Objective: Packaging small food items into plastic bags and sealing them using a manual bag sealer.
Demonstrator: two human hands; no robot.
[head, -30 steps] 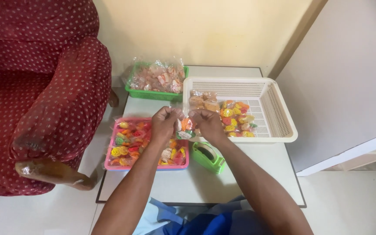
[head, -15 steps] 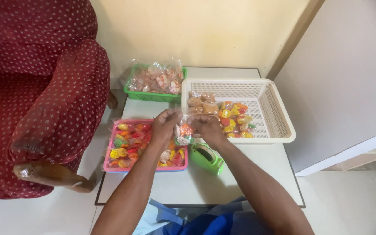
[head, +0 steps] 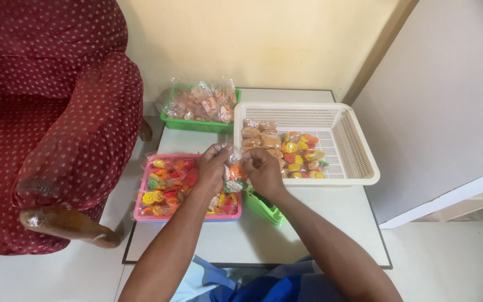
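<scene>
Snack packet (head: 234,178): small clear crinkly plastic bag of orange and pale pieces, held over the pink tray (head: 141,197).
Grip: left hand (head: 213,164) and right hand (head: 261,166) pinch its top.
Surface: white table (head: 320,218), cream mesh basket (head: 359,151), green tape dispenser (head: 264,208).
Room: dotted red armchair (head: 51,112), cream wall.

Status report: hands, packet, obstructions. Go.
Left hand and right hand both pinching small clear packet of coloured snacks. Held above pink tray. Green tape dispenser under right wrist.
</scene>
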